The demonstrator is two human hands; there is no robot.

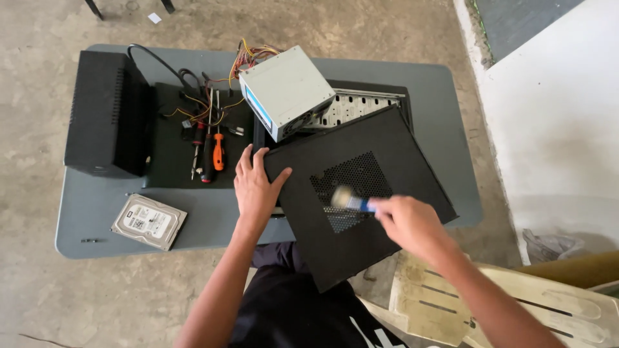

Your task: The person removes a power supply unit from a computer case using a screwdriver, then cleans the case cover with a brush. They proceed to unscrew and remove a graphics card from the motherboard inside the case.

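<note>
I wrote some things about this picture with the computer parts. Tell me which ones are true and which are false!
1. The right hand holds a small brush over the black side panel. True.
2. The left hand holds a screwdriver. False: it rests flat on the edge of the black side panel, and the screwdrivers lie on the black mat beside it.
3. The hard drive lies on the grey table near its front left corner. True.
4. The grey power supply sits on the floor. False: it rests on top of the open computer case.
5. The brush touches the hard drive. False: they are far apart.
</note>
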